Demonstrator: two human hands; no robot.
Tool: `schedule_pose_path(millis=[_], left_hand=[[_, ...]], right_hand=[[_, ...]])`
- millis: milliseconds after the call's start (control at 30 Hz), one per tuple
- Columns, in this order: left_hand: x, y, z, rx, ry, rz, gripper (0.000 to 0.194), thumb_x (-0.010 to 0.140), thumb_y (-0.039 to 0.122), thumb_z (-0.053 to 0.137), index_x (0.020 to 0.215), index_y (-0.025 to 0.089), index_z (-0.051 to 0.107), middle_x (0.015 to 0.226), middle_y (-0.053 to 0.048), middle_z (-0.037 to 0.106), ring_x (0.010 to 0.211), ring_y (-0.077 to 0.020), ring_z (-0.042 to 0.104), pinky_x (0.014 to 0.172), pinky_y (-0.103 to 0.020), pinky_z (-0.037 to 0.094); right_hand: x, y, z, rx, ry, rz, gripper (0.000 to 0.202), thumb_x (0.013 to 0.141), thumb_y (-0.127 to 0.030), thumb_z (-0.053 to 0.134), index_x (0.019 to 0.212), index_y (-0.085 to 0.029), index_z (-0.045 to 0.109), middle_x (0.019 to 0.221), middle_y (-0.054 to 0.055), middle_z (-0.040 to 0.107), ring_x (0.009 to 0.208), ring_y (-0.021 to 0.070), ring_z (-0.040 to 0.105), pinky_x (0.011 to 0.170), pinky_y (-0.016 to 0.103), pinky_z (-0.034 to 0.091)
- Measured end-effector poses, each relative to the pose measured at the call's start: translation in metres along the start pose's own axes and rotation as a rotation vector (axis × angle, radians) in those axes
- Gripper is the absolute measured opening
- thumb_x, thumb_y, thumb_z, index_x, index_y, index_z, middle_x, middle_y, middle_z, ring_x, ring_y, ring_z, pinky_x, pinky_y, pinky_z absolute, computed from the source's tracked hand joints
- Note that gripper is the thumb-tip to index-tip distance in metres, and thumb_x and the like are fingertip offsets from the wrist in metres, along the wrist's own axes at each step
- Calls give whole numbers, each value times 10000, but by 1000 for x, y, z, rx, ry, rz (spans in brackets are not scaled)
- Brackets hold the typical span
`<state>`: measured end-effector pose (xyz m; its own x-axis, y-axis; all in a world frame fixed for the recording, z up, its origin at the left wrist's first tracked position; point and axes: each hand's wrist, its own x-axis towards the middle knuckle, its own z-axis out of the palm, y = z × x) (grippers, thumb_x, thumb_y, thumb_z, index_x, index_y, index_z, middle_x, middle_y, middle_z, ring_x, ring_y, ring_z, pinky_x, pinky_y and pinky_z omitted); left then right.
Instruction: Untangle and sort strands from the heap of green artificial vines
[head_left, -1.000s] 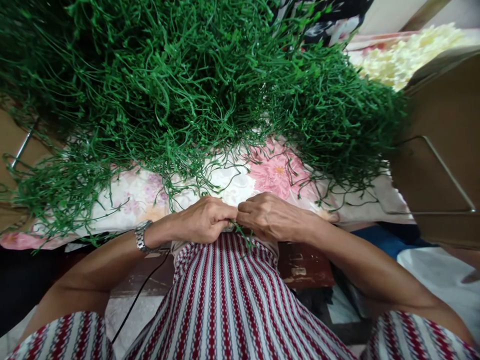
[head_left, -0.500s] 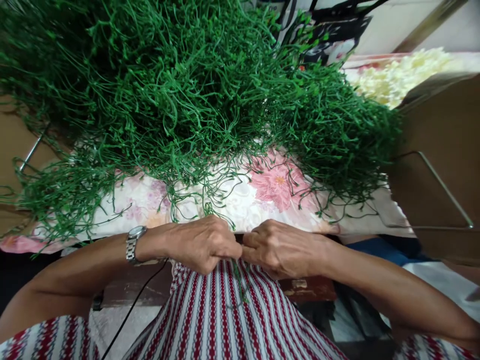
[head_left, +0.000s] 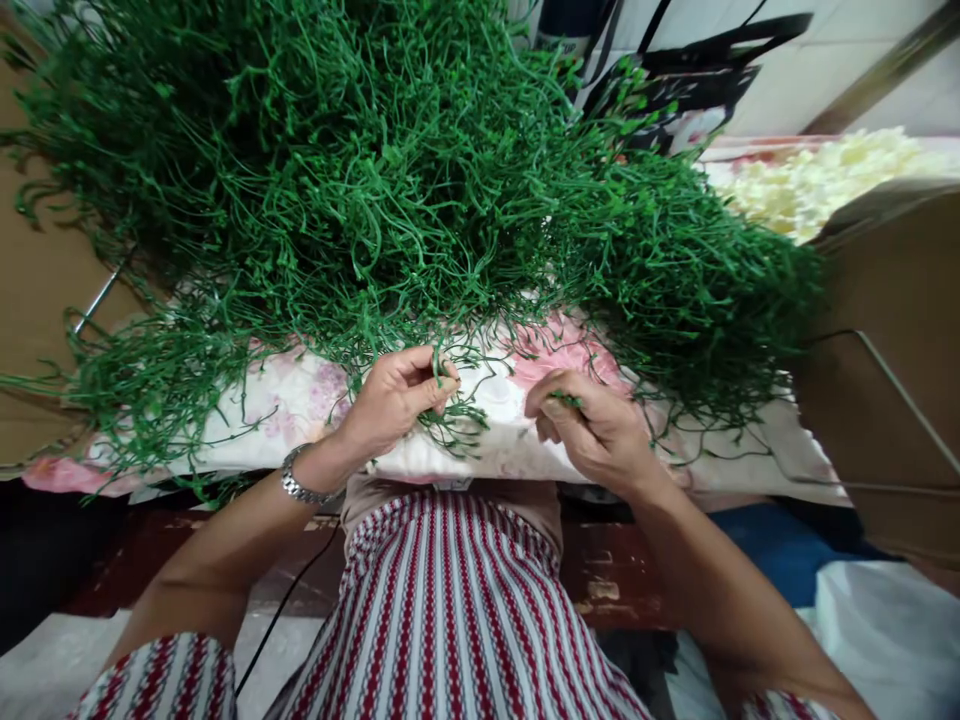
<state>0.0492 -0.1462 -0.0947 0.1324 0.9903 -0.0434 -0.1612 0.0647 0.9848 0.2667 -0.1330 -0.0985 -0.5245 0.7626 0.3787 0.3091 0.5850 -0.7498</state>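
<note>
Reaching into the near fringe of the green stem pile, the left hand curls half closed with thumb and fingers pinched on a few strands. The right hand nips one short green sprig. The heap lies just beyond both hands on the floral cloth, stems trailing toward the person.
</note>
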Motion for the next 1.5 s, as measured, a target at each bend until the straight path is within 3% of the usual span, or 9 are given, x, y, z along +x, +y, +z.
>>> schedule_pose_path(millis=[267, 400, 600, 733, 867, 1000, 1133, 1300, 1500], left_hand=[[2, -5, 18, -147, 44, 16, 150, 661, 239, 715, 651, 152, 594, 637, 32, 491, 505, -59, 463, 465, -189, 398], [4, -7, 29, -216, 198, 37, 147, 636, 216, 725, 645, 155, 592, 652, 37, 479, 528, -51, 432, 463, -163, 361], [6, -15, 38, -173, 295, 168, 112, 680, 190, 692, 640, 153, 594, 694, 25, 490, 666, -75, 451, 618, -175, 379], [3, -19, 41, -187, 324, 229, 77, 714, 184, 658, 670, 160, 601, 689, 11, 563, 683, -96, 499, 634, -196, 388], [-1, -20, 41, -452, 150, 96, 83, 742, 196, 625, 689, 164, 569, 646, 3, 593, 591, -86, 487, 562, -191, 361], [0, -19, 37, -579, 42, -59, 164, 723, 210, 649, 660, 163, 504, 465, 54, 431, 454, -61, 358, 487, -185, 284], [0, -10, 29, -504, 18, -38, 143, 747, 178, 633, 685, 163, 506, 401, 98, 280, 386, -40, 238, 489, -195, 273], [1, 4, 22, -394, 34, 41, 98, 774, 203, 610, 719, 165, 539, 521, 33, 497, 503, -85, 451, 583, -232, 369], [7, 10, 24, -276, 100, 136, 72, 741, 186, 636, 690, 147, 602, 737, -18, 584, 694, -108, 525, 710, -238, 412]], right_hand=[[13, -8, 37, -5, 57, -57, 124, 890, -182, 456, 929, -140, 565, 785, 35, 620, 684, 99, 566, 624, 214, 440], [11, -3, 56, 7, 120, -61, 223, 873, -227, 496, 1084, -157, 505, 880, 56, 628, 722, 121, 579, 625, 236, 456], [12, 3, 69, -86, 295, -40, 46, 853, -186, 499, 895, -180, 519, 748, 22, 571, 681, 124, 548, 607, 237, 433], [11, 0, 62, -45, 232, 18, 55, 864, -192, 481, 821, -174, 511, 671, -5, 519, 614, 102, 500, 578, 218, 400], [7, -3, 55, 107, 129, 54, 118, 887, -216, 452, 806, -170, 525, 666, -11, 530, 596, 87, 495, 566, 201, 387], [4, -2, 54, 102, 20, -14, 145, 874, -198, 453, 764, -158, 538, 616, -17, 491, 573, 87, 458, 555, 208, 355], [3, 3, 47, 46, -208, -188, 179, 828, -129, 414, 672, -168, 493, 605, -9, 465, 592, 105, 442, 565, 230, 357], [2, 13, 10, 6, 82, -109, 137, 873, -201, 423, 762, -180, 500, 916, 72, 542, 888, 164, 533, 775, 315, 437], [-1, 17, -9, -166, 228, -74, 130, 880, -235, 441, 779, -177, 497, 1436, 91, 266, 1356, 283, 223, 1066, 490, 267]])
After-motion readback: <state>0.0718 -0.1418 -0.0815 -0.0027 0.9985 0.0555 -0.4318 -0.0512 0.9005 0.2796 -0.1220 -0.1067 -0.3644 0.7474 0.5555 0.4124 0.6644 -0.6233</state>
